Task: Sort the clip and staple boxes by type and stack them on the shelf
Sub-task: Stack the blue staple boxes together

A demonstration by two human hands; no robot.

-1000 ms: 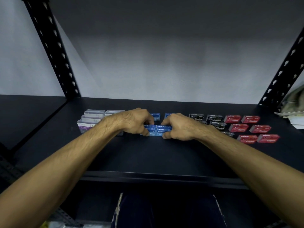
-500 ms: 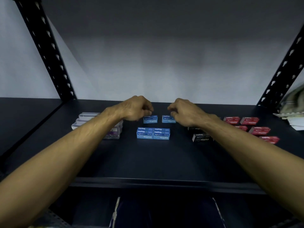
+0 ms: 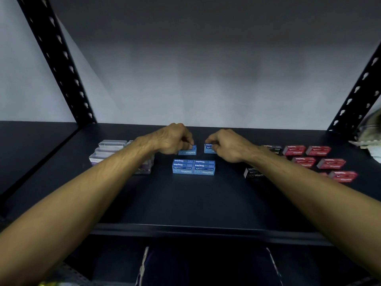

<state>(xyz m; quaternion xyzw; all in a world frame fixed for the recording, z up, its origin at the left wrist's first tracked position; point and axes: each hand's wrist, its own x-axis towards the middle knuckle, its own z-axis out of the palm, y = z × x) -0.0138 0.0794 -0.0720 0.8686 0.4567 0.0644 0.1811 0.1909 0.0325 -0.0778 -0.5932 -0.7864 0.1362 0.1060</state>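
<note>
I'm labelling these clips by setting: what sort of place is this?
Probably a stockroom or office supply store. A dark metal shelf hangs on black slotted uprights, and small cardboard staple boxes lie grouped by colour: blue, black, red.

The dark shelf (image 3: 195,205) carries stacked blue staple boxes (image 3: 193,167); clear clip boxes (image 3: 109,150) lie left of them, black boxes (image 3: 254,173) and red boxes (image 3: 317,159) right.

blue staple boxes (image 3: 193,167): 6; red boxes (image 3: 318,150): 6 (one half hidden); hands: 2
</note>
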